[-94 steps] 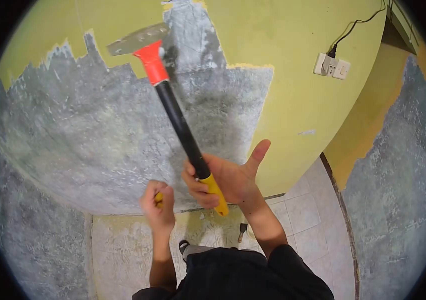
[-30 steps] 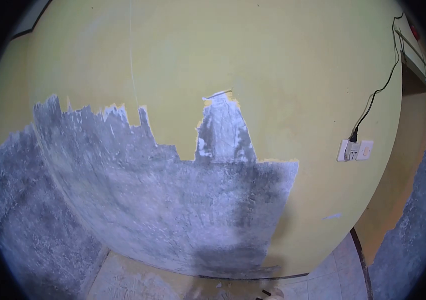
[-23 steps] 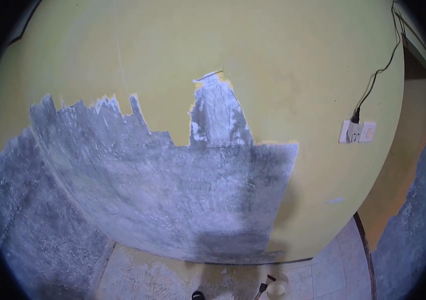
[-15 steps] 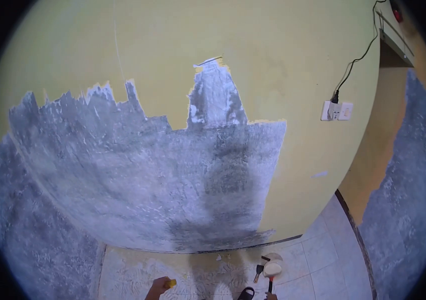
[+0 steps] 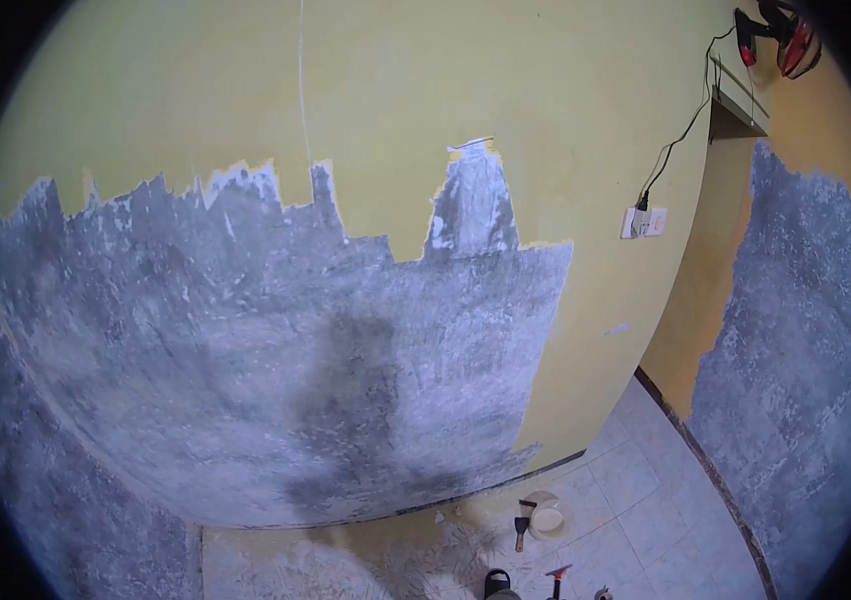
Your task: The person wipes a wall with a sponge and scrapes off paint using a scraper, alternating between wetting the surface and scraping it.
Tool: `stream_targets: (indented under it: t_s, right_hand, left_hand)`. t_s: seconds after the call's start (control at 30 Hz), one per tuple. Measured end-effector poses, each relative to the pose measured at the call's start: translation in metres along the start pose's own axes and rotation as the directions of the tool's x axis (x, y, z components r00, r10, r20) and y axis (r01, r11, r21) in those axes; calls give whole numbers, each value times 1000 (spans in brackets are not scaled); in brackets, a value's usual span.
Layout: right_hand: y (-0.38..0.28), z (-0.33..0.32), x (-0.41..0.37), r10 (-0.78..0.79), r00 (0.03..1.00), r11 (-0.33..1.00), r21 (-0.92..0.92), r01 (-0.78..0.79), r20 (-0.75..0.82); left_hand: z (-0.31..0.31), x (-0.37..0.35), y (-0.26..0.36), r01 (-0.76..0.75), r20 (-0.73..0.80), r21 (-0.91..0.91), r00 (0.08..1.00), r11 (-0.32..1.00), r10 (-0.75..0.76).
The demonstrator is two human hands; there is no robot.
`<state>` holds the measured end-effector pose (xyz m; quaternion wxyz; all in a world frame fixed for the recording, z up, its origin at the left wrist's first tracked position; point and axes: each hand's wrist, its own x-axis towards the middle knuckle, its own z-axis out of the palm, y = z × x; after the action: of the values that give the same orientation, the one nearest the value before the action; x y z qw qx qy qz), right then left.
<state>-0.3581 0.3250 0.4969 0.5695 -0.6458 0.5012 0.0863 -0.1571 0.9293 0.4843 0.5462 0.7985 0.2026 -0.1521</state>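
Note:
Neither of my hands shows clearly. A scraper-like tool with a red head and dark handle (image 5: 558, 580) reaches up from the bottom edge; whatever holds it, if anything, is below the view. Right of it, a small dark and pale shape (image 5: 603, 594) is cut off by the edge, too little to identify. A putty knife (image 5: 521, 533) lies on the floor beside a pale container (image 5: 548, 520) with whitish contents. Another small tool with a dark reddish part (image 5: 528, 503) is at the container's left side. A black slipper (image 5: 498, 582) shows at the bottom.
Ahead stands a yellow-green wall (image 5: 396, 80) with a large bare grey patch (image 5: 246, 330). Wall sockets (image 5: 643, 222) hold a plug with a black cable (image 5: 686, 130). Pale debris covers parts of the tiled floor (image 5: 626, 480). Another partly stripped wall (image 5: 796, 320) is at right.
The view has turned to the right. My left hand with a small yellow object, and my right hand at a dark handle, have left the view. The red-headed tool now appears apart from the container.

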Motion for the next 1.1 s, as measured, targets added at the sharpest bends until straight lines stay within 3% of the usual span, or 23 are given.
stream_targets:
  t_s: [0.03, 0.1, 0.13, 0.23, 0.27, 0.33, 0.37, 0.43, 0.5, 0.57, 0.6, 0.63, 0.67, 0.7, 0.73, 0.77, 0.8, 0.83, 0.87, 0.93, 1.03, 1.1]
  right_hand:
    - [0, -3, -8, 15, 1000, 1000, 13, -15, 3]
    - [-2, -9, -19, 29, 1000, 999, 40, -30, 10]
    - [-2, -12, -20, 33, 999, 998, 55, -34, 13]
    - [-1, -21, -16, 24, 999, 994, 104, -28, 41]
    - [-2, -22, -8, 7, 999, 993, 115, -13, 53]
    - [-3, -24, 17, -37, 996, 988, 153, 23, 87]
    - [18, -19, 57, -140, 988, 980, 149, 128, 67]
    - [-13, -18, 87, 30, 986, 998, 43, -37, 161]
    - [12, -1, 157, 10, 983, 999, -39, -3, 186]
    - [-14, -4, 170, -250, 934, 960, -60, 273, 255]
    - [-27, 0, 165, -369, 882, 913, -61, 402, 293]
    - [-41, 1, 158, -478, 814, 851, -56, 522, 331]
    - [-61, -5, 150, -324, 875, 937, -6, 349, 360]
    - [-102, -11, 130, -165, 904, 986, 39, 163, 395]
    - [-112, -6, 145, -134, 921, 960, -184, 213, 367]
    - [-80, 5, 190, -378, 821, 863, -159, 480, 429]
    - [-102, -6, 176, -376, 818, 876, -119, 467, 435]
    - [-115, -11, 171, -372, 816, 890, -80, 449, 443]
    - [-128, -11, 166, -389, 824, 899, -27, 438, 411]
    - [-155, -15, 156, -416, 843, 906, 72, 418, 341]
    - [-250, -54, 105, -218, 769, 976, 119, 184, 601]
    - [-288, -63, 93, -250, 720, 968, 186, 169, 647]
  left_hand:
    - [-10, 4, -7, 119, 69, -327, 992, 938, -102]
    - [0, -1, -13, -159, -129, -441, 985, 883, 113]
    - [6, -14, -5, -299, -223, -465, 950, 833, 217]
    - [13, -11, 32, -587, -217, -272, 809, 762, 546]
    - [18, -7, 44, -76, -16, -860, 992, 505, 124]
    - [36, 7, 60, -211, -297, -369, 950, 905, 101]
    - [48, 13, 65, -191, -422, -53, 894, 980, 152]
    - [63, 13, 99, -354, -506, -173, 832, 919, 225]
    - [80, 5, 133, -467, -555, -325, 798, 822, 234]
    - [100, 16, 154, -526, -556, -515, 806, 677, 202]
    - [106, 1, 162, -373, -301, -819, 926, 436, 227]
    - [117, -6, 167, -486, -285, -568, 873, 664, 396]
    - [127, -10, 170, -575, -203, -242, 818, 781, 539]
    - [137, -9, 176, -629, -71, 113, 767, 769, 638]
    - [159, 2, 168, -527, -101, -188, 850, 829, 518]
    - [182, 13, 151, -374, -66, -470, 918, 800, 391]
    - [204, 22, 137, -200, -28, -710, 966, 675, 256]
    - [224, -2, 169, 105, 175, -945, 962, 310, 209]
    - [245, -28, 203, 392, 372, -910, 916, -134, 153]
    - [282, -75, 286, 631, 601, -774, 706, 53, 376]
    - [344, -63, 292, 639, 691, -710, 714, 296, 116]
    - [347, -78, 322, 546, 638, -712, 766, 441, 82]
